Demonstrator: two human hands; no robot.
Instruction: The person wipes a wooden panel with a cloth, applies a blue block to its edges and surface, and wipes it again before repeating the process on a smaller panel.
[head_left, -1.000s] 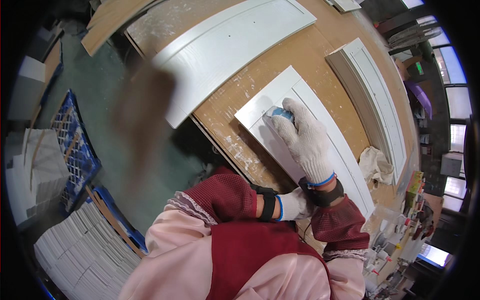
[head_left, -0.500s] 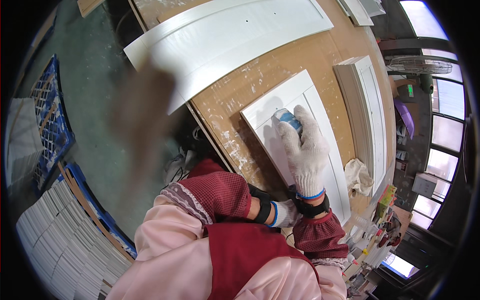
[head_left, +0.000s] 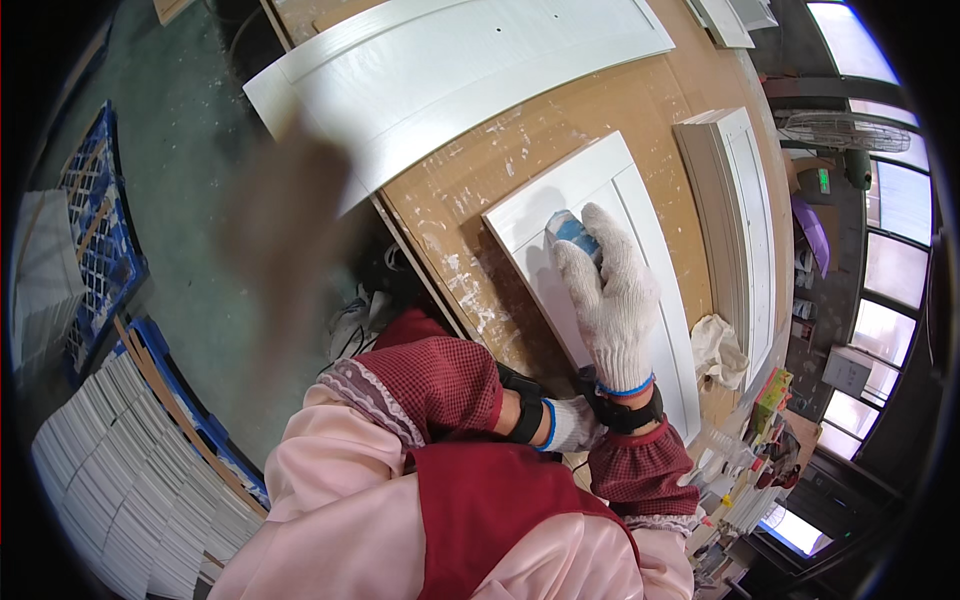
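**Rubbing the white panel**

The right hand wears a white glove. Its fingers are pressed together on a small blue pad, which peeks out under the fingertips. The pad sits on a white panel that lies flat on the brown table.

The left hand is tucked just below the right wrist. It is mostly hidden, so I cannot tell if it is open or closed.

To do this well, I think the pad should stay flat, with even pushes along the panel.

The panel is long and white, with a raised frame around a flat middle. It looks smooth and clean.
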